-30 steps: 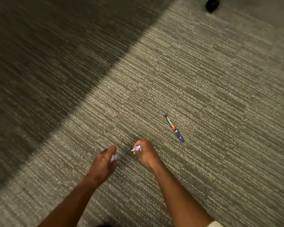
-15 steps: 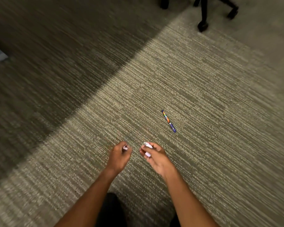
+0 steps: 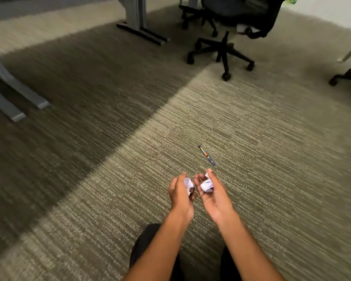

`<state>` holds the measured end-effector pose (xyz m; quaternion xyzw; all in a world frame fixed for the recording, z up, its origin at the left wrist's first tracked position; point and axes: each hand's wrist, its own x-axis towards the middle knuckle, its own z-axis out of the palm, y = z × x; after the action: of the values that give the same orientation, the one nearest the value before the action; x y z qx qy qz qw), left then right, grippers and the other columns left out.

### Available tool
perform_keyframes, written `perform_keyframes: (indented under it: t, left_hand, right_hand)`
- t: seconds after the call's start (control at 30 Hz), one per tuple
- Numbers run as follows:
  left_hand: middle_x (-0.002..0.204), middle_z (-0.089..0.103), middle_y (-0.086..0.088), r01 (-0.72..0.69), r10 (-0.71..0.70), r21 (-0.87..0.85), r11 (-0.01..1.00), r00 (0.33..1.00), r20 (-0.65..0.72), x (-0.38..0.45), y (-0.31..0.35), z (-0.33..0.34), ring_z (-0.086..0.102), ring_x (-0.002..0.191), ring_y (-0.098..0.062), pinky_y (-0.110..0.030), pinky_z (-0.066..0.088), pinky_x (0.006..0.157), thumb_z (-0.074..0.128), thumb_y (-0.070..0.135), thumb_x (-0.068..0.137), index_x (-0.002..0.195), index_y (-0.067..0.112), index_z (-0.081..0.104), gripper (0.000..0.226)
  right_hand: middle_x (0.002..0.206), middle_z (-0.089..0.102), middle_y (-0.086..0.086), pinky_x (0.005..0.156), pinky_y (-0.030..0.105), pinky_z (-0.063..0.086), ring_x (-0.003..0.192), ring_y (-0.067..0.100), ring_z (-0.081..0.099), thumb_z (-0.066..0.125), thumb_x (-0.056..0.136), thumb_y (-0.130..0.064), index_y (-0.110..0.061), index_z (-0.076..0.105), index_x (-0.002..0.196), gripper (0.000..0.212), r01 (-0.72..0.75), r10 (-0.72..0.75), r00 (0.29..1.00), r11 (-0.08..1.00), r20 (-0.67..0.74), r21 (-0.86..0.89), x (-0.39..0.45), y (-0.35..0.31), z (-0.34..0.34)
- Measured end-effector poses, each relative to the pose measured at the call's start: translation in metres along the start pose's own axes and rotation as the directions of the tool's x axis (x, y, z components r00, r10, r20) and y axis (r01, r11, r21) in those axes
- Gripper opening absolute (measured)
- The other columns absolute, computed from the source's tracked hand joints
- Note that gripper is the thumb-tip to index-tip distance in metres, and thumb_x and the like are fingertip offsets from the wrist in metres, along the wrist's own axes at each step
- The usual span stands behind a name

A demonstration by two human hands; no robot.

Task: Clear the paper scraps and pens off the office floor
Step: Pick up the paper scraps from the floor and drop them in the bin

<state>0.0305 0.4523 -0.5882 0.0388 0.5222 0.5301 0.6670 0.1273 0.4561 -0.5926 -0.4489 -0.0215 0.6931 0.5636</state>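
A multicoloured pen [image 3: 206,155] lies on the carpet just beyond my hands. My left hand [image 3: 180,194] is curled around a small white paper scrap [image 3: 187,181]. My right hand [image 3: 213,194] is turned palm up and cups a crumpled white paper scrap [image 3: 206,184] in its fingers. The two hands are held close together above the carpet, with the pen a short way past the right fingertips.
A black office chair [image 3: 227,47] on castors stands at the back, with another chair base [image 3: 346,77] at the right edge. Grey desk legs [image 3: 140,27] stand at the back, and grey desk feet [image 3: 16,98] lie at the left. My dark trousers [image 3: 148,246] show below.
My view has lifted, bringing the chairs and desk legs into sight. Both hands rose from the carpet with their scraps, and the right hand turned palm up.
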Motion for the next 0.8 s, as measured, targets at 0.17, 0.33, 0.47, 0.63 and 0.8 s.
perform_keyframes:
  t: [0.17,0.33,0.47,0.63,0.8]
  left_hand:
    - [0.075,0.06,-0.008,-0.081,0.082,-0.031,0.996,0.996,0.022,-0.062,-0.007,0.004,0.055,0.068,-0.02,-0.032,0.044,0.062,0.054,0.025,0.091,0.089,0.009,0.058,0.016]
    - [0.06,0.066,-0.009,-0.117,0.123,-0.09,0.989,0.991,0.059,-0.111,-0.03,0.02,0.065,0.052,-0.022,-0.026,0.052,0.051,0.046,0.034,0.094,0.07,0.009,0.058,0.038]
    - [0.067,0.069,-0.011,-0.13,0.129,-0.003,0.992,0.982,0.138,-0.128,-0.068,0.041,0.066,0.062,-0.027,-0.031,0.055,0.064,0.044,0.048,0.094,0.07,0.008,0.064,0.051]
    - [0.095,0.073,-0.023,-0.154,0.139,0.083,0.985,0.977,0.163,-0.11,-0.114,0.064,0.07,0.088,-0.036,-0.047,0.054,0.088,0.045,0.057,0.091,0.09,0.003,0.072,0.06]
    - [0.084,0.078,-0.01,-0.248,0.231,0.151,0.957,0.965,0.122,-0.076,-0.153,0.079,0.075,0.08,-0.023,-0.036,0.06,0.075,0.05,0.046,0.093,0.087,0.01,0.076,0.045]
  right_hand:
    - [0.087,0.071,0.01,0.097,0.038,0.054,0.086,0.021,0.07,0.075,0.073,-0.028,-0.004,0.062,0.109,0.046,0.155,-0.158,0.987,0.985,0.037,0.069,-0.061,0.006,-0.006]
    - [0.114,0.063,0.025,0.109,0.054,0.041,0.105,0.04,0.06,0.065,0.087,-0.037,0.004,0.058,0.113,0.049,0.245,-0.244,0.97,0.967,-0.023,0.07,-0.096,0.013,-0.028]
    - [0.121,0.065,0.027,0.102,0.052,0.046,0.104,0.041,0.063,0.059,0.092,-0.04,0.003,0.065,0.115,0.049,0.285,-0.281,0.945,0.958,-0.165,0.0,-0.107,0.002,-0.056]
    - [0.098,0.072,0.013,0.07,0.031,0.058,0.08,0.023,0.069,0.062,0.091,-0.038,-0.01,0.07,0.106,0.033,0.314,-0.312,0.924,0.949,-0.223,-0.031,-0.08,-0.024,-0.099]
    - [0.09,0.079,-0.001,0.061,0.023,0.055,0.077,0.012,0.074,0.065,0.09,-0.034,-0.021,0.077,0.095,0.019,0.365,-0.404,0.898,0.904,-0.172,-0.222,-0.052,-0.034,-0.132]
